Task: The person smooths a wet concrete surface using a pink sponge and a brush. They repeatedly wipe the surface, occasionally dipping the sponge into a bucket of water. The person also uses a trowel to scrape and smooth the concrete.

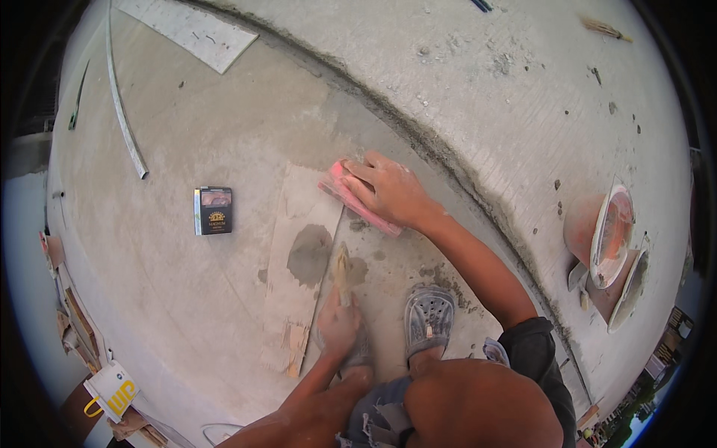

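Observation:
My right hand (pixel 392 190) grips a pink float (pixel 344 188), its fingers wrapped over the top. The float rests by the far end of a pale board (pixel 282 250) lying on the concrete, close to the seam in the floor. Lower down, my left hand (pixel 338 322) is closed round a small, cement-smeared, pale tool (pixel 342 275) that points away from me; it looks like a brush, but its exact kind is unclear. A dark wet patch of mortar (pixel 310 255) sits on the board. Grey clogs (pixel 429 317) are on my feet, just right of the board.
A dark flat pack (pixel 215 211) lies left of the board. Two mortar-stained buckets (pixel 620 231) lie tipped at the right. A long strip (pixel 123 104) and a white panel (pixel 196 31) are at the far left. A rough groove (pixel 388 112) crosses the floor diagonally.

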A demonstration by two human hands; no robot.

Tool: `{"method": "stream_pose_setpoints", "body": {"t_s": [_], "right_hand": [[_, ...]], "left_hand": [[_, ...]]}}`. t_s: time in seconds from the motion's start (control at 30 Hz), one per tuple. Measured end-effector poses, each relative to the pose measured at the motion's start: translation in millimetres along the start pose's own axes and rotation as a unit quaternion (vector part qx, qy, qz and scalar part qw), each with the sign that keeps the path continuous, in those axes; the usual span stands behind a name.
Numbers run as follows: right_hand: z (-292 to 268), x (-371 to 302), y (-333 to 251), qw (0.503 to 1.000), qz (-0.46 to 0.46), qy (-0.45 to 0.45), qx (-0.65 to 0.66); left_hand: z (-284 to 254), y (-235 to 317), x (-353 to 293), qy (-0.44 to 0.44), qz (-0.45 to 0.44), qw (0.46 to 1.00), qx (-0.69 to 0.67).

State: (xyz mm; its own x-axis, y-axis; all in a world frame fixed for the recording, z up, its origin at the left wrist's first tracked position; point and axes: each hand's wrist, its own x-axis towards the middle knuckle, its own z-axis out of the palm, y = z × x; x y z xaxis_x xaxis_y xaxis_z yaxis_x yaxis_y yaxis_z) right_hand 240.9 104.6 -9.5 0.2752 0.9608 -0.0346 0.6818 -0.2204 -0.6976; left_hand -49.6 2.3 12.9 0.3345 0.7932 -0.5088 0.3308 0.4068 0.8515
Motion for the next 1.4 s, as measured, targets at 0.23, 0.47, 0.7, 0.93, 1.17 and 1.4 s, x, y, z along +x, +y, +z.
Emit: {"method": "stream_pose_setpoints", "body": {"t_s": [0.23,0.47,0.7,0.93,1.17,1.4], "right_hand": [[-1.8,22.6,6.2,0.999,-0.016,0.014,-0.033],[3.1,49.3,7.7,0.997,-0.016,0.069,-0.014],[-2.4,79.1,13.2,0.996,0.006,0.060,-0.070],[2.6,-0.9,-35.1,0.996,-0.026,0.025,0.087],[2.6,-34.3,1.9,0.981,-0.014,0.146,-0.123],[-4.8,-33.1,0.9,0.996,0.013,0.011,-0.092]], "left_hand": [[1.1,4.0,-0.7,-0.013,-0.026,1.000,0.001],[0.9,7.6,2.5,-0.040,0.010,0.999,0.019],[2.8,2.5,-0.6,-0.036,-0.001,0.999,0.001],[0.1,9.2,1.5,-0.014,-0.035,0.997,0.071],[3.5,1.0,1.5,0.002,-0.014,0.998,0.054],[2.0,-1.8,1.8,-0.005,0.004,1.000,0.011]]}}
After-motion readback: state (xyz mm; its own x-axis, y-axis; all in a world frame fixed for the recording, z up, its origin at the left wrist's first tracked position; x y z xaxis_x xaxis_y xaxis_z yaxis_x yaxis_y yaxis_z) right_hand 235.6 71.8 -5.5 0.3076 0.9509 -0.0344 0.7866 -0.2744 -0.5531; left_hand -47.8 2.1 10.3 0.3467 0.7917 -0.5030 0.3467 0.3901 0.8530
